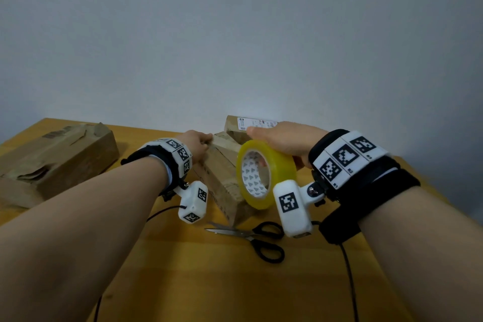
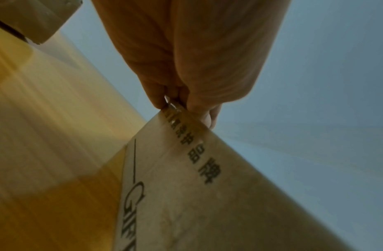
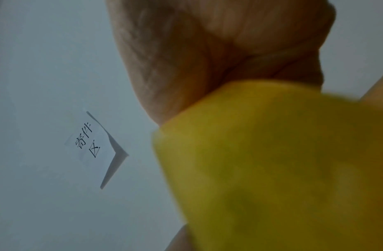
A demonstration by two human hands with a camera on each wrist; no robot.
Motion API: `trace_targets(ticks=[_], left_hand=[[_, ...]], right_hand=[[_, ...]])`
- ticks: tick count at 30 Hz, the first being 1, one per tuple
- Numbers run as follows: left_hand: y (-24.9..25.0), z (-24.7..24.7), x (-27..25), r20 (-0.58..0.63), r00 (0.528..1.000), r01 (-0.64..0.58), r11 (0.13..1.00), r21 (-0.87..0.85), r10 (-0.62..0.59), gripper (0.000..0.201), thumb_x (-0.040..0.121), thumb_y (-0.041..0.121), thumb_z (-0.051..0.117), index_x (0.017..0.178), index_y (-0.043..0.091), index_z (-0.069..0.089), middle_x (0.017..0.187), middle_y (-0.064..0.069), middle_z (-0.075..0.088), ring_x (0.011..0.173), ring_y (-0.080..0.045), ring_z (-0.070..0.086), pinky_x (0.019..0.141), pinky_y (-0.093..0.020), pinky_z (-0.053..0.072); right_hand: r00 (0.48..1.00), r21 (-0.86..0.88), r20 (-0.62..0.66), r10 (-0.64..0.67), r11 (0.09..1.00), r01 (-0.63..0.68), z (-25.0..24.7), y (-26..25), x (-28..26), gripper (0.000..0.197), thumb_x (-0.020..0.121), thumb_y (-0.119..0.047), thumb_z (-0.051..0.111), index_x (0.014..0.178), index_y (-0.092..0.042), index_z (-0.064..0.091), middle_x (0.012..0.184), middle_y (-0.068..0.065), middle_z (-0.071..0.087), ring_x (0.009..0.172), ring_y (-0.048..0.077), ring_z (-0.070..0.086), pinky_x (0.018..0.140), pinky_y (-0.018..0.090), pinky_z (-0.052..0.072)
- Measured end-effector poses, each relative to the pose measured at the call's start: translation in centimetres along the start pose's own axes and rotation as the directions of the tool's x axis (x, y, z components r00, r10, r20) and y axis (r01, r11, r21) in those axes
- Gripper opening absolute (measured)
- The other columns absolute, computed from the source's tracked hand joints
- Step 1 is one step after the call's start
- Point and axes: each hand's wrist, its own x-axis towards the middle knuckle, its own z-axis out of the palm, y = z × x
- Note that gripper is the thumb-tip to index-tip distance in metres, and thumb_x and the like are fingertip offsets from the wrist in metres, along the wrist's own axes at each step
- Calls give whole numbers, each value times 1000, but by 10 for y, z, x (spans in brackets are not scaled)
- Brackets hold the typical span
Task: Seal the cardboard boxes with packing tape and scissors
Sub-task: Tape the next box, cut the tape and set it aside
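Note:
A long cardboard box [image 1: 222, 172] lies in the middle of the wooden table [image 1: 183, 269], one end toward me. My left hand [image 1: 198, 142] pinches the tape end against the box's far top corner [image 2: 181, 118], fingers curled on the edge. My right hand [image 1: 282, 138] grips a yellowish roll of packing tape [image 1: 264, 172] held upright just above the box, seen large and blurred in the right wrist view as the tape roll [image 3: 272, 169]. Black-handled scissors [image 1: 251, 236] lie closed on the table just in front of the box.
A second box with a white shipping label [image 1: 251, 125] rests behind the middle one against the grey wall. A larger, crumpled cardboard box [image 1: 52, 162] sits at the left. A paper sign [image 3: 94, 146] hangs on the wall. Black cables trail over the near table.

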Motion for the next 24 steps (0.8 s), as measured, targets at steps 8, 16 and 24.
trace_targets(ticks=[8,16,24], left_hand=[[10,-6,-4,63,997,-60,970,235,47,47,100,13,37,146,23,38,144,-12,38,130,-31,40,100,-36,39],[22,1,-26,168,982,-88,996,18,84,78,80,36,65,147,30,24,149,-8,34,135,-35,36,110,-47,33],[28,5,-29,247,963,-169,960,222,112,79,97,42,48,154,15,1,162,-3,0,148,-19,1,118,-38,-1]], right_hand=[[1000,-61,-26,-1,998,-1,11,-1,-14,86,75,-72,51,140,-16,48,134,10,60,114,29,62,100,47,50],[997,115,-78,-12,993,21,19,8,-7,107,44,-80,56,137,-27,53,130,5,63,109,29,64,97,47,51],[995,154,-98,22,988,-7,11,5,-37,81,74,-64,62,139,-18,49,127,8,63,110,28,64,97,45,52]])
